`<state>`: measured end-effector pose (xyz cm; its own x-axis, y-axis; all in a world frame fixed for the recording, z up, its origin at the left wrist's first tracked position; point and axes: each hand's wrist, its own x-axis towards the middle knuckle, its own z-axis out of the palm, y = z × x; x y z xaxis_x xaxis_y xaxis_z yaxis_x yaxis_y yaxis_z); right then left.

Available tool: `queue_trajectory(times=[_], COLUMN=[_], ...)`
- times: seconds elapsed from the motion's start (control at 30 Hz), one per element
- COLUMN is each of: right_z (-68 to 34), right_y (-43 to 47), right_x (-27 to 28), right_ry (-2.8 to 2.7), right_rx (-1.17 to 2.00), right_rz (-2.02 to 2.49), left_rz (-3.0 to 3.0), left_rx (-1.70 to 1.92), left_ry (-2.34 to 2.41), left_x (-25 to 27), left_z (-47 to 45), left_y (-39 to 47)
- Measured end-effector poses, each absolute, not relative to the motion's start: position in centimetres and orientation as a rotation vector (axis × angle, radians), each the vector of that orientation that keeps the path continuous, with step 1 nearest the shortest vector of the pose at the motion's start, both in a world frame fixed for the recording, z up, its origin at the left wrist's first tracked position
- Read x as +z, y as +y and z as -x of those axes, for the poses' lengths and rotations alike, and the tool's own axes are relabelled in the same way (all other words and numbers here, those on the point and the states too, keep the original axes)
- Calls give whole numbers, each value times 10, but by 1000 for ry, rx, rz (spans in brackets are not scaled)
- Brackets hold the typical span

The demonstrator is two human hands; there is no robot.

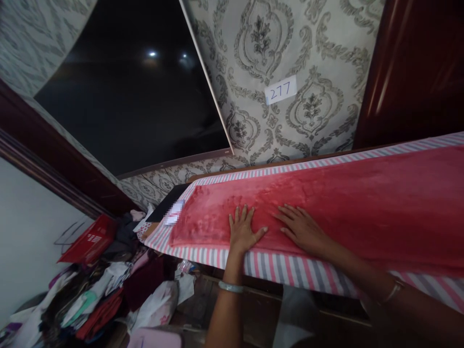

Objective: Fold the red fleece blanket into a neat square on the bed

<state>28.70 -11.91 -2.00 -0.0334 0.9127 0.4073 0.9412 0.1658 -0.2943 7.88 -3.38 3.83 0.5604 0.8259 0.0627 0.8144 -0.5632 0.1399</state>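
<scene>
Both hands lie on a long red plush cloth (348,208), which is spread over a pink, grey and white striped cloth (286,268) on a long narrow surface. My left hand (243,232) rests flat with the fingers spread, near the cloth's left half. To its right, my right hand (302,227) is also laid flat, its fingers stretched out and pointing left. Neither hand grips anything. Around the hands the plush looks ruffled, with darker and lighter patches. A bangle circles each wrist.
A large dark television (145,92) hangs on the patterned wall beyond the surface. A paper marked 277 (280,90) is stuck on the wallpaper. Heaped clothes (105,285) and a red bag (89,241) lie on the lower left. A small blurred card (174,213) sits at the surface's left end.
</scene>
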Motion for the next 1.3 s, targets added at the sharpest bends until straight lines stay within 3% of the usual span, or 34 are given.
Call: queue_trajectory(times=[0.43,0.9,1.1,1.3], right_z=[-286,-381,-444,-475], right_y=[-120,-179,-217,-264], right_x=[-7,-20,-29,-44], right_ry=[-1983,-1922,-1572,-1441], right_rx=[6,64,-169,-183], right_rz=[1798,2048,2195,2345], left_rz=[-2665,-2686,-2702,-2727], left_rx=[180,184,163,139], left_ry=[1431,1432,1450,1457], left_x=[41,40,40,42], left_z=[-80,-80,-80,-81], left_y=[-31,-29,-27,-26])
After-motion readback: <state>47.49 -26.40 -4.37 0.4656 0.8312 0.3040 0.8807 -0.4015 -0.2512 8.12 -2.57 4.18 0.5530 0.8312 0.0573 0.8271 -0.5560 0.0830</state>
